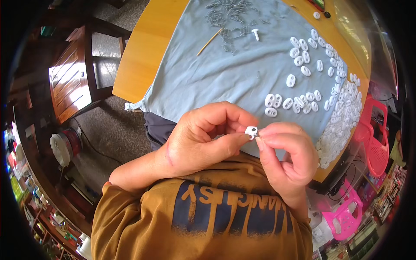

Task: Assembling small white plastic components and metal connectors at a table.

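Note:
My left hand (201, 136) pinches a small white plastic piece with a round dark hole (250, 130) between thumb and forefinger, above my lap at the table's near edge. Against its right side sits a tiny metal spring (258, 135), pinched in the fingertips of my right hand (288, 151). How far the spring reaches into the piece is too small to tell. Beyond my hands, several loose white oval two-hole pieces (290, 80) lie on the light blue cloth (216, 82). A heap of springs (229, 15) is spread at the far side.
A thin yellow stick (209, 42) and a white T-shaped part (255, 34) lie near the springs. Many white pieces (344, 112) pile along the table's right edge. Pink plastic chairs (375, 138) stand at right; a wooden stool (71, 76) is on the left.

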Demonstrator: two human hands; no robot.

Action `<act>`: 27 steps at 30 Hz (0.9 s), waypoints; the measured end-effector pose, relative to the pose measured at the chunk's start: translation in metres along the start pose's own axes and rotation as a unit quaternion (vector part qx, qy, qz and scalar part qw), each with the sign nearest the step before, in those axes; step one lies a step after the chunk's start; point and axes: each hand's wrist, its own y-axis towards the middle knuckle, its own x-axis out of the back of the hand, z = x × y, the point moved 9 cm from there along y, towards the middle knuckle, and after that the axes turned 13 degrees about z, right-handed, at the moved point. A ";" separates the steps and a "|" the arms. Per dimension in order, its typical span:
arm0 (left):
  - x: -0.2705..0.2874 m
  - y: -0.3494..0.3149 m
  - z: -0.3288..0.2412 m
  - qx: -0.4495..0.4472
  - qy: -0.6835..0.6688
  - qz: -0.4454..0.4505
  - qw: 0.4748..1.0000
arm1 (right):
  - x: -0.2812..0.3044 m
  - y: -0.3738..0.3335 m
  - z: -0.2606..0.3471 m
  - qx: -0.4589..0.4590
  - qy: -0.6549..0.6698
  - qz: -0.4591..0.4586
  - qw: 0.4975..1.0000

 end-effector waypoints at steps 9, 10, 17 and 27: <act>-0.009 -0.003 -0.033 -0.157 0.319 0.016 0.935 | -0.002 0.000 -0.007 -0.054 0.061 0.027 0.996; -0.009 -0.004 -0.033 -0.165 0.331 0.013 0.929 | -0.003 0.000 -0.010 -0.063 0.087 0.026 0.994; -0.006 -0.005 -0.027 -0.144 0.288 -0.025 0.947 | -0.005 -0.002 -0.017 -0.079 0.135 0.007 0.988; -0.003 -0.003 -0.016 -0.103 0.228 -0.039 0.967 | -0.014 -0.011 -0.036 -0.150 0.223 0.003 0.963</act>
